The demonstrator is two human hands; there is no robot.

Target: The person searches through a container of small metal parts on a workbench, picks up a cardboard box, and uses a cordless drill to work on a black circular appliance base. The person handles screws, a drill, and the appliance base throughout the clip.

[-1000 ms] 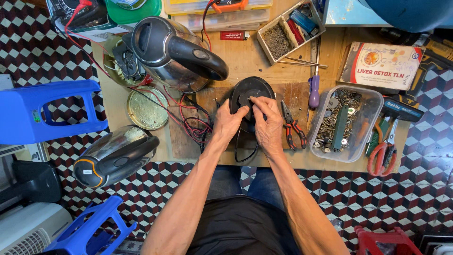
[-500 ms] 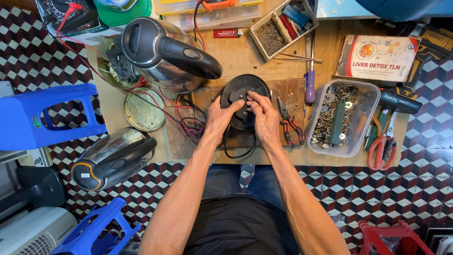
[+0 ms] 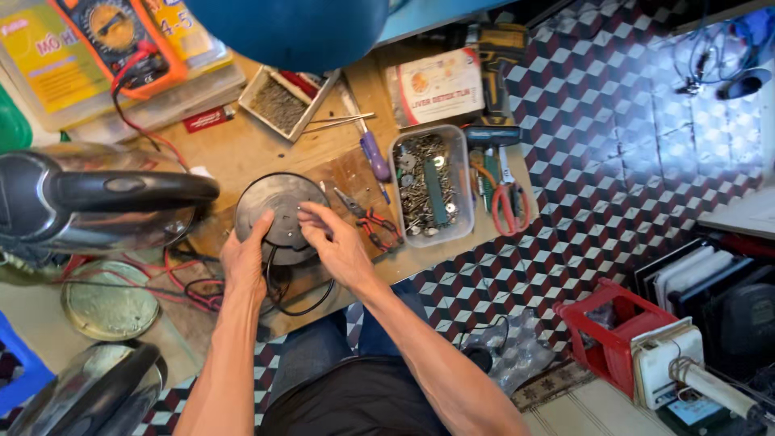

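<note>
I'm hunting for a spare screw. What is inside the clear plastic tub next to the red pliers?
The clear plastic tub holds a heap of loose metal screws and a dark green strip lying on top. What lies underneath the heap, at the bottom, is covered.

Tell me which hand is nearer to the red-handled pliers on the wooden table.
Right. The right hand lies just beside the red-handled pliers, on their left in the picture. The left hand is farther, at the far edge of the round black base.
</note>
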